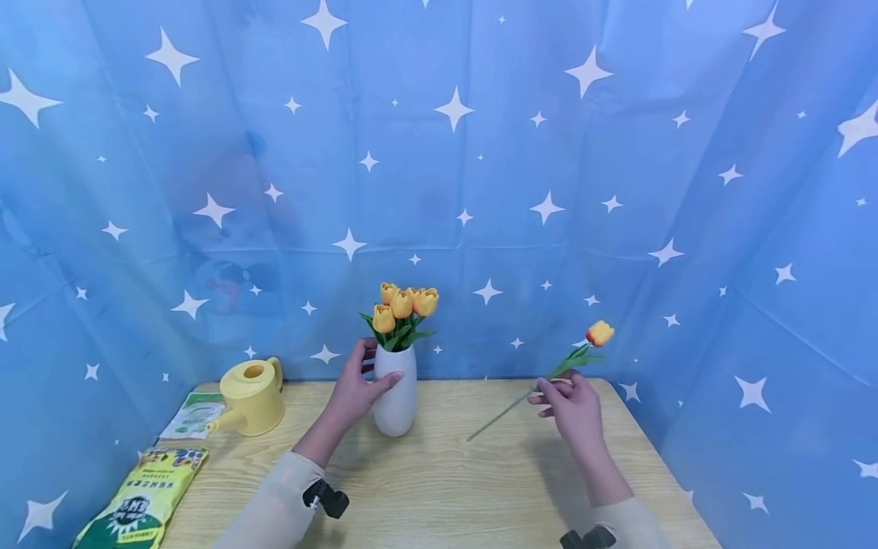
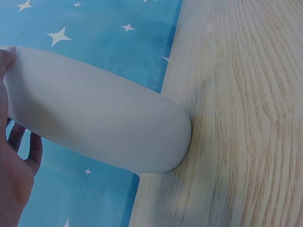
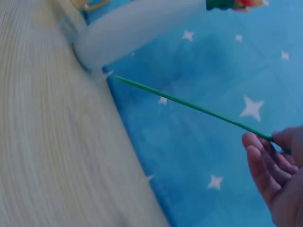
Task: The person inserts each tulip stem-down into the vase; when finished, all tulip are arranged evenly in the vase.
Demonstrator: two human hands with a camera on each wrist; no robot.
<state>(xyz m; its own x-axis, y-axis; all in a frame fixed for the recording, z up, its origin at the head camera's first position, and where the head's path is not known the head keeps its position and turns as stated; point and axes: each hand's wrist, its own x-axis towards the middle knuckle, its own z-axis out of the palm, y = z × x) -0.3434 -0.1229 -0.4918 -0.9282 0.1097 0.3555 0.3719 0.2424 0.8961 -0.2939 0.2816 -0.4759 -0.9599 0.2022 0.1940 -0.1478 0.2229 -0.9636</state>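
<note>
A tall white vase (image 1: 395, 393) stands upright on the wooden table, with several yellow-orange tulips (image 1: 402, 303) and their green leaves rising from its mouth. My left hand (image 1: 361, 381) holds the vase near its top, thumb across the front and fingers round the far side. In the left wrist view the smooth vase body (image 2: 109, 111) runs down to its rounded base on the table. To the right, my right hand (image 1: 572, 400) pinches a single yellow-red tulip (image 1: 600, 333) by its stem. Its thin green stem (image 3: 199, 109) slants down toward the vase, with the lower end free.
A yellow watering can (image 1: 254, 400) stands at the table's back left, beside a white-green packet (image 1: 194, 416). Nearer the front left lies a yellow-green bag (image 1: 140, 499). Behind the table (image 1: 439, 488) hangs a blue curtain (image 1: 439, 198) with white stars, also along both sides.
</note>
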